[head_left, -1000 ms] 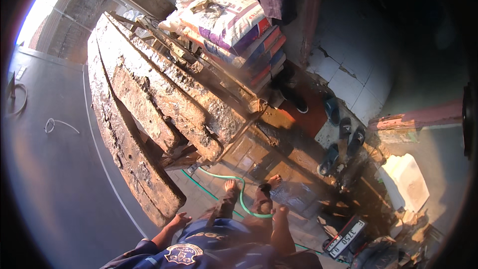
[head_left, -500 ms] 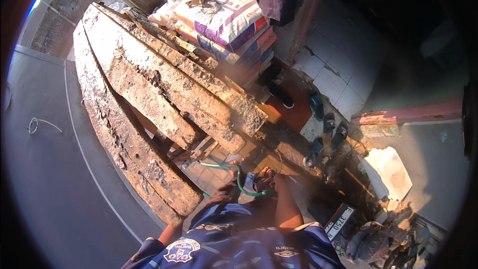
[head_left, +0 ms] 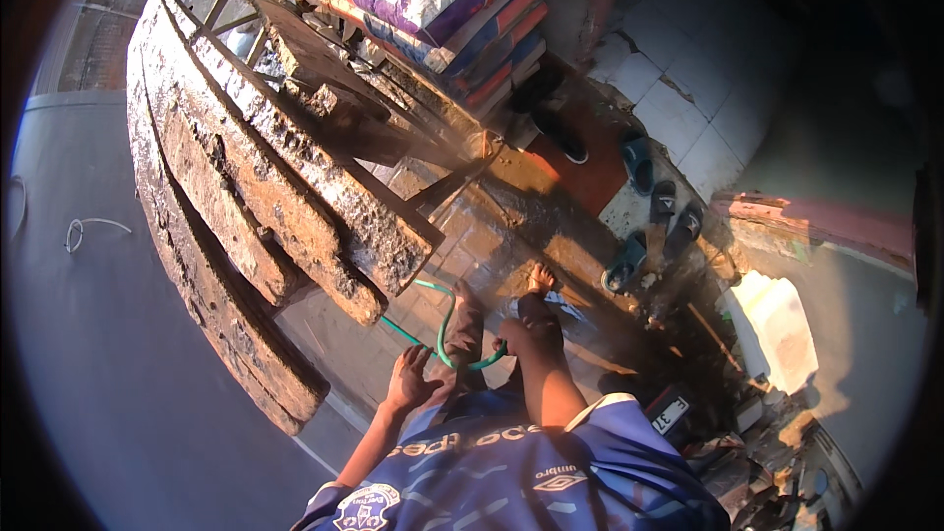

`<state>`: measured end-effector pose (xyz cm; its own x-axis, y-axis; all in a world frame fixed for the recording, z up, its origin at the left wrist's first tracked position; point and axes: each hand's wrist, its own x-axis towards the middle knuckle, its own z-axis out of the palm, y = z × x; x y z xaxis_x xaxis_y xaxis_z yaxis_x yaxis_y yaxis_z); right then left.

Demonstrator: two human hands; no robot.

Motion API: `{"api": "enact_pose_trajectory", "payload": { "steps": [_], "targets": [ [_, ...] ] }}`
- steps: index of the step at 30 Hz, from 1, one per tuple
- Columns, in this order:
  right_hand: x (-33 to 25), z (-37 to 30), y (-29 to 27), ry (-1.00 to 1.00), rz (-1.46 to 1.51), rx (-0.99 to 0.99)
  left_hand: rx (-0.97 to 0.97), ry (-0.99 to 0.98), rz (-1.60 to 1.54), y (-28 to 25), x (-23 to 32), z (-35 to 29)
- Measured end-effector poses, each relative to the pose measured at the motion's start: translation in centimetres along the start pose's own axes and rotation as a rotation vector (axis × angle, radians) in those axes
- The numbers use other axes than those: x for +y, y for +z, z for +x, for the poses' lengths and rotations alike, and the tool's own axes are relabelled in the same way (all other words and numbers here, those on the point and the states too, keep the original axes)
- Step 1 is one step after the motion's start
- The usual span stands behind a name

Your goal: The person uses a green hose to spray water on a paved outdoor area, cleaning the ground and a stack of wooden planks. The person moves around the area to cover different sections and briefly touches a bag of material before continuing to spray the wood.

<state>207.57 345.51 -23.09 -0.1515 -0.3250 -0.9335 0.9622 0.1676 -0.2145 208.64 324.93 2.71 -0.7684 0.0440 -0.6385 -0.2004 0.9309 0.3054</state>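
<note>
My right hand [head_left: 507, 336] is closed around a green hose [head_left: 447, 326], which loops in front of my legs. My left hand [head_left: 407, 382] hangs free with its fingers apart, close to the hose and just off the near ends of the boards. To the left, a large set of long, rough wooden boards [head_left: 258, 192], crusted with a grey, cement-like layer, stands tilted with gaps between the boards. Part of its wooden frame [head_left: 339, 128] shows behind it on the right. No hand touches the boards.
Stacked sacks [head_left: 433, 0] stand at the back. Sandals [head_left: 637, 165] and dark shoes lie to the right by a tiled doorway floor [head_left: 678, 88]. A white container [head_left: 772, 329] and a heap of clutter [head_left: 787, 462] are at the right. A dark grey sheet surface [head_left: 88, 285] lies left.
The boards have swung leftward and tilted more upright, showing frame and wet paving beside them. My left hand, hidden at their near edge before, is now off them. My right hand keeps the hose.
</note>
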Motion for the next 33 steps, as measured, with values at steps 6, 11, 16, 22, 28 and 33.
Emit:
{"api": "enact_pose_trajectory", "payload": {
  "steps": [6,11,16,22,28,33],
  "targets": [
    [-1.5,-1.2,2.9,0.057,0.221,-0.146,-0.362,0.002,-0.192,2.4,1.3,1.7],
    [-1.4,-0.6,5.6,-0.549,-0.889,-0.127,-0.324,-0.049,-0.188,6.9,-2.5,-1.4],
    [-3.0,-3.2,9.3,-0.664,-1.314,-0.086,-0.169,-0.215,-0.232,7.9,-4.8,-5.1],
    [-2.3,-6.2,15.0,-0.19,-0.191,0.018,0.266,-0.021,-0.391,9.8,-8.3,-13.2],
    [-0.8,-7.6,24.9,-0.114,-0.076,0.019,0.447,-0.174,-0.695,10.0,-11.9,-21.6],
    [-1.3,-15.3,33.1,-0.251,-0.199,-0.012,0.621,-0.144,-0.811,7.7,-13.7,-28.7]
  ]
}}
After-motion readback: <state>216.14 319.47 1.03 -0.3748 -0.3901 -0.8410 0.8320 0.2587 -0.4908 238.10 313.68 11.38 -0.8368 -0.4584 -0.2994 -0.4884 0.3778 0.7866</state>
